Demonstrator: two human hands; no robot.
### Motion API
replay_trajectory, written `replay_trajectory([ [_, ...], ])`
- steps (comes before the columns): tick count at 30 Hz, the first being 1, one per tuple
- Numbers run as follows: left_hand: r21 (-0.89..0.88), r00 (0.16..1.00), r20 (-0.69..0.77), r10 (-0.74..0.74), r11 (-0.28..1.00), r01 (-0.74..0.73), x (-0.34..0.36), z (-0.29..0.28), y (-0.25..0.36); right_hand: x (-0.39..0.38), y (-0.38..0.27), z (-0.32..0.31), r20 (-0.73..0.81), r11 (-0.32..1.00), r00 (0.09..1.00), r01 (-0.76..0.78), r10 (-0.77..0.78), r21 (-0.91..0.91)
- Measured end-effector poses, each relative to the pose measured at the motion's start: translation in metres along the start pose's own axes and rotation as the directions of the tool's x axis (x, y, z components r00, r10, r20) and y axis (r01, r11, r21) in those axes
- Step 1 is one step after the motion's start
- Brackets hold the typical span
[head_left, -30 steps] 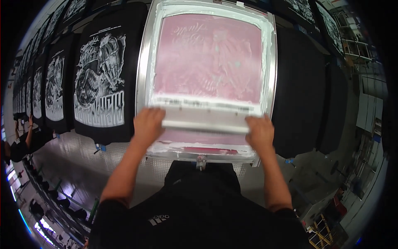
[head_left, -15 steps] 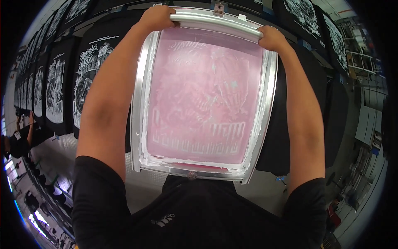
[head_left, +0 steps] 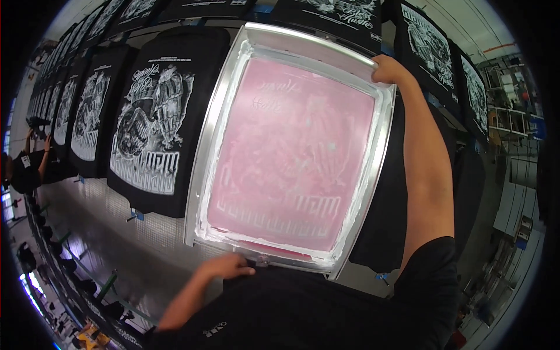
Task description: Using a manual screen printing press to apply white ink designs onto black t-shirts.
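My right hand is closed on the squeegee at the top right of the screen frame. The metal screen frame holds pink mesh with a faint reversed design and white ink around its edges. My left hand is low, beside the front bracket, fingers loosely bent and apparently holding nothing; whether it touches the frame I cannot tell.
Black shirts with white prints lie on boards to the left and behind. A plain black shirt is right of the screen. Another person's hand shows at far left. Metal shelving stands at far right.
The squeegee went from the lower screen up to the top. My left hand has since let go and dropped to the front edge. The view has turned, leaving the screen tilted.
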State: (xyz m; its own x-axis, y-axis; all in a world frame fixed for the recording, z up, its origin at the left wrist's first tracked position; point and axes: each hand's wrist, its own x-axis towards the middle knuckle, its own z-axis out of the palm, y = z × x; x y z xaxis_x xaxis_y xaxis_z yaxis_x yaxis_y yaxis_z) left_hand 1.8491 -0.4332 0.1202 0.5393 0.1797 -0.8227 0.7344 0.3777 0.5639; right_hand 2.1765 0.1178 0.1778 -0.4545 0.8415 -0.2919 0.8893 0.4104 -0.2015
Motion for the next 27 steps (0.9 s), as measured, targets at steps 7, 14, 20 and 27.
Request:
replay_trajectory([
  [7, -0.54, 0.92, -0.376, 0.115, 0.779, -0.318, 0.062, 0.108, -0.054, 0.015, -0.068, 0.025, -0.056, 1.0, 0.998, 0.009, -0.009, -0.01],
  [14, -0.253, 0.798, -0.514, 0.314, 0.834, -0.491, 0.08, 0.109, -0.07, -0.086, -0.098, 0.064, -0.086, 0.993, 0.99, 0.114, -0.115, -0.012],
  [20, -0.239, 0.8, -0.481, 0.36, 0.824, -0.515, 0.069, 0.092, -0.053, -0.286, -0.212, 0.14, 0.049, 1.0, 0.999, -0.012, 0.012, -0.004],
  [27, -0.09, 0.819, -0.504, 0.274, 0.927, -0.365, 0.07, 0.097, -0.05, -0.465, -0.312, 0.214, -0.153, 0.994, 0.988, 0.043, -0.028, 0.101],
])
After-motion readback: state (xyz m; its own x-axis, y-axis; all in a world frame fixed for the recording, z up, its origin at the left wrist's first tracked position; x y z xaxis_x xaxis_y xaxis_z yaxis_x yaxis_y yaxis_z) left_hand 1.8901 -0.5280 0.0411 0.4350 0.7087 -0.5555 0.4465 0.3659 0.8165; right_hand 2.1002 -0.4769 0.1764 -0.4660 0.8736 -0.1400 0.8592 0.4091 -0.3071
